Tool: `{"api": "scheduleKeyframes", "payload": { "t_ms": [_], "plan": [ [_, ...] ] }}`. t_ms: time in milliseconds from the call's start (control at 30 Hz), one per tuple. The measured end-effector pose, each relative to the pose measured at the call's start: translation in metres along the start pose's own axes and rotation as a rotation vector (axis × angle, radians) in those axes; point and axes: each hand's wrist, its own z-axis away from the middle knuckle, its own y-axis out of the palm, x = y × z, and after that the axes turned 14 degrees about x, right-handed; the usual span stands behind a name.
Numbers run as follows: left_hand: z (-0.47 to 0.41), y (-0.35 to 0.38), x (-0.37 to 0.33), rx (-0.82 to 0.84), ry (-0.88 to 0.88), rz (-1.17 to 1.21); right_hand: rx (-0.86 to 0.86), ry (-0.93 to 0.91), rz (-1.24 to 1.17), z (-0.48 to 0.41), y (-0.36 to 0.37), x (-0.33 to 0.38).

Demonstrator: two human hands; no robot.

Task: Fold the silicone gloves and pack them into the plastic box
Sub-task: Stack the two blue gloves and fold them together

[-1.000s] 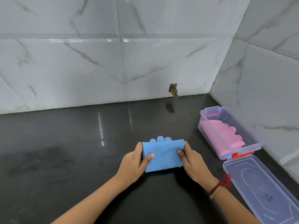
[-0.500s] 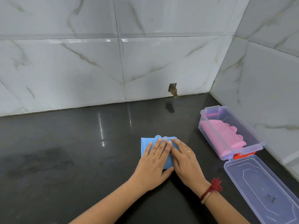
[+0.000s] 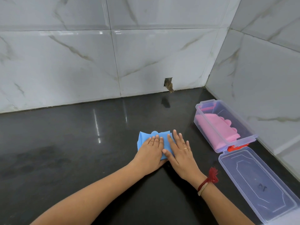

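A folded blue silicone glove (image 3: 143, 137) lies on the black counter (image 3: 81, 151), its fingertips poking out at the far edge. My left hand (image 3: 151, 151) lies flat on it, palm down, fingers together. My right hand (image 3: 180, 149) lies flat beside the left, covering the glove's right part, fingers spread. To the right stands the clear plastic box (image 3: 215, 127) with a folded pink glove (image 3: 217, 129) inside. Its hinged lid (image 3: 258, 182) lies open on the counter, nearer to me.
White marble-look tiled walls (image 3: 146, 59) close the counter at the back and on the right, forming a corner behind the box. A small hole (image 3: 168, 84) breaks the back wall near the counter. A red thread band circles my right wrist.
A second ago both hands pinched the glove's sides with thumbs on top. Since then they have laid flat on it, and the glove looks folded smaller; the right hand has spread a little further right.
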Motion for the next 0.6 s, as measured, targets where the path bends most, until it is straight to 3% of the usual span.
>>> {"api": "scheduleKeyframes", "payload": {
  "t_ms": [133,200,300,400,500,600],
  "plan": [
    [-0.003,-0.01,0.001,0.04,-0.008,0.057,-0.385,0.075,-0.582,0.038,0.0,0.013],
    [-0.004,-0.016,0.001,0.008,-0.013,0.079,-0.429,0.209,-0.983,0.057,0.004,0.018],
    [0.001,-0.028,0.005,-0.069,-0.005,0.128,-0.102,0.423,-1.671,0.069,0.005,0.019],
    [0.006,-0.04,0.013,-0.09,0.0,0.25,0.278,0.448,-2.011,0.068,-0.001,0.023],
    [0.017,-0.045,0.013,-0.091,0.022,0.255,0.306,0.343,-2.202,0.056,-0.009,0.031],
    [0.032,-0.033,0.0,-0.01,0.046,0.112,0.282,0.22,-2.288,0.046,-0.02,0.034]
  ]
}}
